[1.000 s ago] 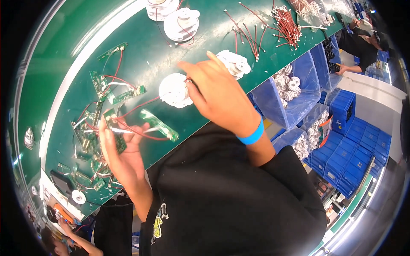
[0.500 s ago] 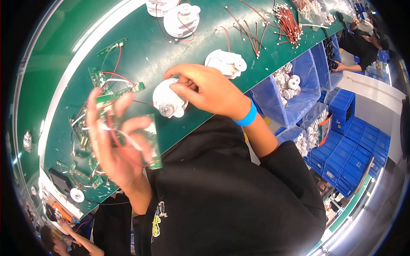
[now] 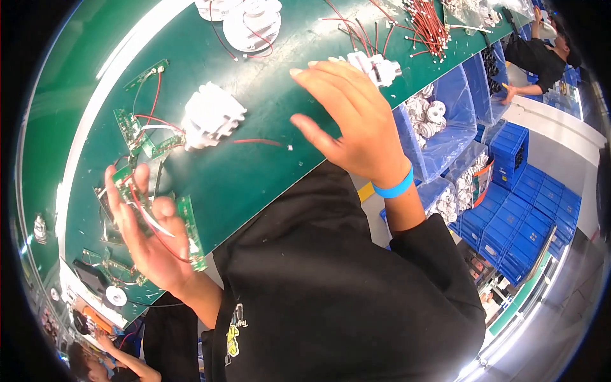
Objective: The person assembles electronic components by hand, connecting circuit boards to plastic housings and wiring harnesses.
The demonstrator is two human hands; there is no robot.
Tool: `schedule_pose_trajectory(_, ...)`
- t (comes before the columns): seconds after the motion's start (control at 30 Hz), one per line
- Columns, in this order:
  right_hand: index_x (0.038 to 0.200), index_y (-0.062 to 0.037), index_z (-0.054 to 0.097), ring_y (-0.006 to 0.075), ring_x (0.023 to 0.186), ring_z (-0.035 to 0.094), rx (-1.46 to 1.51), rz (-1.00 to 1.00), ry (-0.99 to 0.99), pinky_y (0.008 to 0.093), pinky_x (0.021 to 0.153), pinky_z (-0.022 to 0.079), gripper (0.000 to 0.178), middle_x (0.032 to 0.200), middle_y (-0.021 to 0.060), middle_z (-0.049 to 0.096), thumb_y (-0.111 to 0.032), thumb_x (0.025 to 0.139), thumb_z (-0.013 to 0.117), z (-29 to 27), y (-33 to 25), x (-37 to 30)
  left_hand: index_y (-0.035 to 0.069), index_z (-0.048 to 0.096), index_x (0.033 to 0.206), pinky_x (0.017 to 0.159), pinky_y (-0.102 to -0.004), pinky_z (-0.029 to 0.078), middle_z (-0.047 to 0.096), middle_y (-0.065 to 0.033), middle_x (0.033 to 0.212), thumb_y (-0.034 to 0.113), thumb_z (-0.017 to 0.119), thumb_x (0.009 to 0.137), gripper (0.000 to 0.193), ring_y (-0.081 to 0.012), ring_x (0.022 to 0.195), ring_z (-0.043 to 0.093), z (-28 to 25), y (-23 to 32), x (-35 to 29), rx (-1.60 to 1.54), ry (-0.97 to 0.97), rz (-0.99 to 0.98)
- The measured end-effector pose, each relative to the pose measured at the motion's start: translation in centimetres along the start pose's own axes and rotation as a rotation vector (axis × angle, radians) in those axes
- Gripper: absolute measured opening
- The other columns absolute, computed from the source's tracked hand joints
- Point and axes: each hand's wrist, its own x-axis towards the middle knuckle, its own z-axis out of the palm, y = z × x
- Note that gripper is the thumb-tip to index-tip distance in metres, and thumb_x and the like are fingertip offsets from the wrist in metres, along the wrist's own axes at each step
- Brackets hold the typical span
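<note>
My left hand (image 3: 153,245) is palm up over the table's near left part, with a green circuit board (image 3: 191,232) held against its thumb side. Red and white wires from the board run across its fingers. My right hand (image 3: 359,124), with a blue wristband, hovers with fingers spread and nothing in it. Between the hands, a white ribbed plastic housing (image 3: 213,116) rests on the table, slightly blurred. A thin red wire (image 3: 258,141) with a small white plug lies beside it. Just beyond my right fingertips is another white housing (image 3: 383,70), partly hidden by them.
Several wired circuit boards (image 3: 137,130) lie at the left. White round housings (image 3: 252,28) stand at the back, near a bundle of red wires (image 3: 429,25). Blue bins (image 3: 449,137) of white parts are at the right. Co-workers (image 3: 541,63) sit at far right and lower left.
My right hand has let go of the white housing and moved right, opening. That housing now sits farther left, differently turned. My left hand has shifted left and down with the board.
</note>
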Motion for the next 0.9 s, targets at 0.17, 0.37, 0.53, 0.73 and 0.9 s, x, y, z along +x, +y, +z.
schedule_pose_trajectory(0.17, 0.102, -0.0024, 0.064, 0.0269, 0.099, 0.061, 0.14, -0.085, -0.128, 0.0454, 0.097, 0.045, 0.043, 0.098, 0.0091, 0.065, -0.033, 0.075, 0.077, 1.9, -1.2, -1.0, 0.002, 0.014, 0.146, 0.027, -0.0196, 0.038, 0.048, -0.0299, 0.128, 0.022, 0.035, 0.101, 0.053, -0.0215, 0.075, 0.067, 0.9, -0.6, 0.1, 0.011, -0.054, -0.056)
schedule_pose_trajectory(0.37, 0.103, 0.0013, 0.062, 0.0139, 0.081, 0.066, 1.08, 0.631, -0.069, 0.0258, 0.071, 0.053, 0.02, 0.091, 0.0111, 0.068, 0.001, 0.084, 0.068, 4.1, -5.3, -2.3, 0.004, 0.017, 0.145, 0.027, -0.0208, 0.039, 0.046, -0.0299, 0.13, 0.021, 0.035, 0.1, 0.051, -0.023, 0.071, 0.067, 1.4, -0.7, -0.7, 0.012, 0.047, -0.091)
schedule_pose_trajectory(0.53, 0.096, 0.0021, 0.068, 0.0176, 0.077, 0.067, 0.996, 0.332, 0.246, 0.0252, 0.067, 0.054, 0.014, 0.091, 0.0139, 0.069, 0.002, 0.082, 0.068, 5.0, -6.5, -0.5, 0.005, 0.019, 0.144, 0.026, -0.022, 0.039, 0.039, -0.0308, 0.136, 0.022, 0.033, 0.1, 0.049, -0.0249, 0.061, 0.066, 1.1, -1.9, -1.6, -0.17, 0.005, -0.222)
schedule_pose_trajectory(0.73, 0.087, -0.0027, 0.07, 0.0177, 0.057, 0.06, 0.651, -0.111, 0.033, 0.0257, 0.051, 0.049, 0.017, 0.075, 0.0047, 0.064, -0.002, 0.071, 0.075, 6.2, -7.6, 1.7, 0.005, 0.017, 0.145, 0.026, -0.0221, 0.039, 0.035, -0.0294, 0.141, 0.024, 0.036, 0.1, 0.053, -0.0187, 0.047, 0.059, 1.0, -2.6, -2.1, -0.257, -0.068, -0.222)
schedule_pose_trajectory(0.9, 0.09, -0.0021, 0.07, 0.0164, 0.058, 0.059, 0.57, -0.073, 0.002, 0.0259, 0.05, 0.048, 0.024, 0.073, 0.0035, 0.059, -0.001, 0.067, 0.076, 7.2, -8.8, 1.5, 0.0, 0.017, 0.145, 0.029, -0.0244, 0.041, 0.035, -0.0275, 0.142, 0.025, 0.039, 0.098, 0.057, -0.0173, 0.045, 0.056, 0.4, -3.0, -2.4, -0.258, -0.128, -0.204)
